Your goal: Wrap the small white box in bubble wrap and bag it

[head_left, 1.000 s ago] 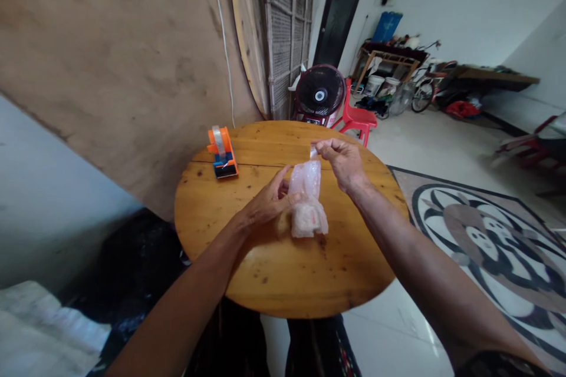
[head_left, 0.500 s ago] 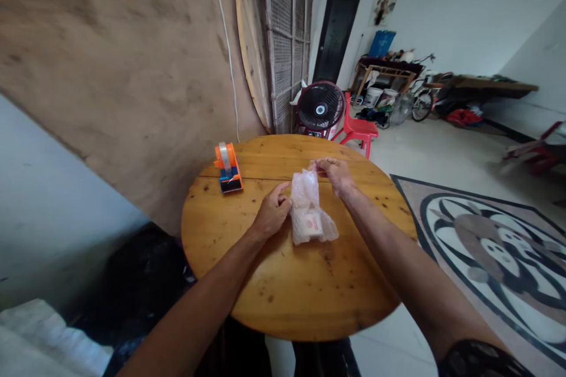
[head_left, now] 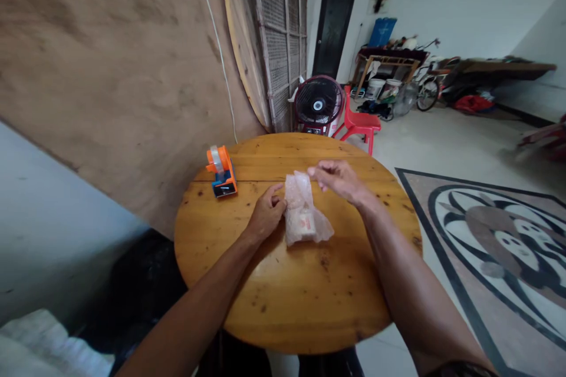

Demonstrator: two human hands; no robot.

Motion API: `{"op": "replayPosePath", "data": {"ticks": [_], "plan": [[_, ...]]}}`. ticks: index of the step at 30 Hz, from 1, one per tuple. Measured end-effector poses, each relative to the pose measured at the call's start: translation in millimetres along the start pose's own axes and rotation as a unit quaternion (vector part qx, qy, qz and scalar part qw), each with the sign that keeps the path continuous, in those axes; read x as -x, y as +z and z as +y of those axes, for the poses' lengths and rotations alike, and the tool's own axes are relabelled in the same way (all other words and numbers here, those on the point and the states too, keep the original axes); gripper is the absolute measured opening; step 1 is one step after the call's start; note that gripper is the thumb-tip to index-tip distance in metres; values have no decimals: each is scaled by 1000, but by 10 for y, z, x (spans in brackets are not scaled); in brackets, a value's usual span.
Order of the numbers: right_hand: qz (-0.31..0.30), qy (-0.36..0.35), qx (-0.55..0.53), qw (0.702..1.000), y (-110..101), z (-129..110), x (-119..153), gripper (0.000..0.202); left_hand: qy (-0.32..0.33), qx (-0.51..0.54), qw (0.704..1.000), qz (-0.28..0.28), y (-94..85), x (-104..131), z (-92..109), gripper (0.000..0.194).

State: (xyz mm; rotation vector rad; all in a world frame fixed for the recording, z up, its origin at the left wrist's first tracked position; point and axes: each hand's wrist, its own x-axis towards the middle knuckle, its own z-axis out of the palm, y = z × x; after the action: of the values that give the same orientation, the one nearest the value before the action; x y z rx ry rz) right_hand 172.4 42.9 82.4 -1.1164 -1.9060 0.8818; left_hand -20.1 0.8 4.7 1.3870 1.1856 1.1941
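Observation:
A small white box [head_left: 306, 224] with reddish print lies inside a sheet of clear bubble wrap [head_left: 298, 191] on the round wooden table [head_left: 283, 294]. The wrap stretches away beyond the box, and a loose flap spreads to its right. Against the left edge of the wrap, my left hand [head_left: 265, 215] has its thumb and curled fingers closed on the edge, the index finger pointing forward. My right hand [head_left: 339, 181] hovers by the wrap's far right corner, fingers apart and partly bent, with nothing visible in them.
An orange and blue tape dispenser [head_left: 222, 171] stands at the table's left far side. Past the far edge are a black fan [head_left: 318, 103] and a red plastic chair [head_left: 360, 121]. A brown board [head_left: 132, 59] leans along the left wall.
My right hand has let go of the wrap's far corner and moved slightly right, its fingers parting. My left hand stays at the wrap's left edge. The view has shifted a little.

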Motion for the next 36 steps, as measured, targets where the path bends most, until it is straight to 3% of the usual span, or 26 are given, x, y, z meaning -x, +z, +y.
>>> {"op": "replayPosePath", "data": {"ticks": [2, 4, 7, 10, 15, 18, 22, 26, 28, 32, 36], "plan": [[3, 3, 194, 981, 110, -129, 66, 47, 0, 5, 1000, -2, -5, 10, 12, 52], [15, 23, 343, 939, 257, -178, 92, 50, 2, 9, 1000, -3, -5, 18, 17, 54], [-6, 34, 434, 900, 396, -130, 66, 44, 2, 17, 1000, -6, 1, 22, 16, 57], [-18, 74, 444, 893, 298, -38, 13, 31, -2, -2, 1000, 0, -6, 8, -7, 55], [-39, 146, 346, 926, -125, 98, -37, 25, -12, -35, 997, 63, -71, -69, -112, 55], [-81, 158, 245, 953, -225, 247, -64, 18, -7, -51, 996, 73, -108, -103, -148, 55], [-86, 164, 123, 975, -206, 480, -107, 17, -12, -49, 996, 76, -126, -92, -95, 48], [-90, 92, 68, 989, -167, 582, -112, 14, 7, -27, 999, 43, -118, -66, -14, 31], [-78, 48, 41, 995, -118, 565, -106, 17, 29, -18, 999, 34, -106, -59, 9, 28], [8, -10, 14, 1000, 36, 459, -106, 26, 37, -7, 998, 51, -82, -42, 35, 28], [42, 11, -102, 994, 127, 374, -122, 35, 7, 38, 996, 77, -94, -53, 19, 29]]}}
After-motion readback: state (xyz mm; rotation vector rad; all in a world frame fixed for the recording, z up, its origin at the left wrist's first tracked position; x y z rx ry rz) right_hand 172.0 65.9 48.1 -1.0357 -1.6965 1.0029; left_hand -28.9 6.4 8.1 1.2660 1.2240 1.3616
